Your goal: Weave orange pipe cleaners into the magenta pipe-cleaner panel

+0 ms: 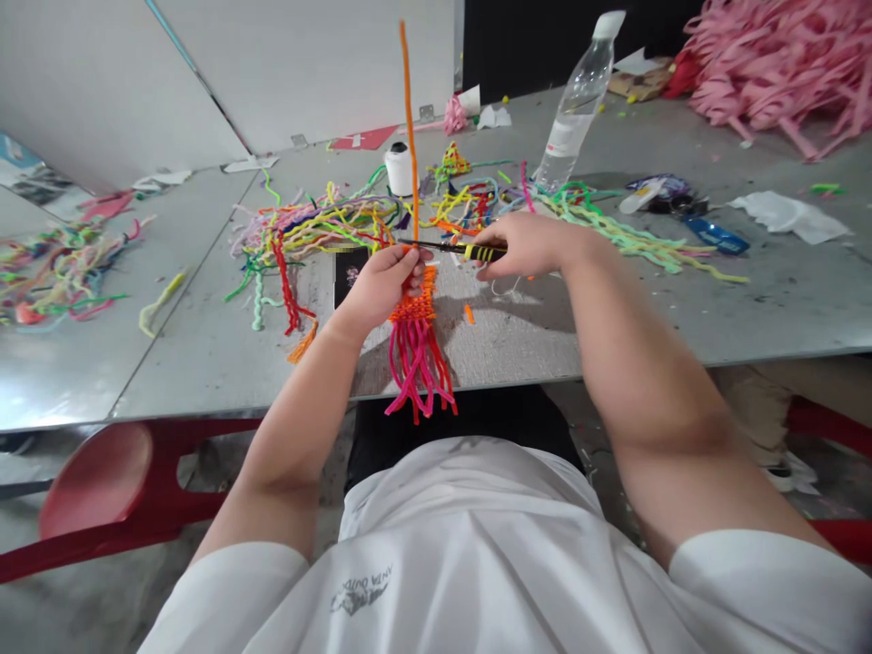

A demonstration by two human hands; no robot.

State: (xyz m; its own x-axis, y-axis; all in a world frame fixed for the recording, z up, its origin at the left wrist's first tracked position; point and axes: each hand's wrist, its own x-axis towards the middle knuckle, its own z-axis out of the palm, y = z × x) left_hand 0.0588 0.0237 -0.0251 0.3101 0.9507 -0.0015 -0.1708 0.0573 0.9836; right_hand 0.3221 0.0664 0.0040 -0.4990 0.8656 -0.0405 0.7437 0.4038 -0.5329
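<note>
My left hand [385,283] pinches the top of a small orange woven piece [421,304] with a pink and red fringe [415,359] hanging over the table's front edge. A long orange strand [410,118], like a chenille stem, rises stiffly from that top edge. In my right hand [523,243] is a pair of scissors [485,252] with black and yellow handles. The thin dark blades point left and meet the base of the orange strand, just above my left fingertips. Whether the blades are apart cannot be made out. A short orange scrap [470,314] lies beside the woven piece.
Tangled coloured strands [313,227] cover the table behind my hands. Green braids [633,234] spread rightward past a water bottle [576,104]. A white thread spool [399,170], a dark box [346,272], a blue packet [717,235] and a pink ribbon pile [783,64] stand around.
</note>
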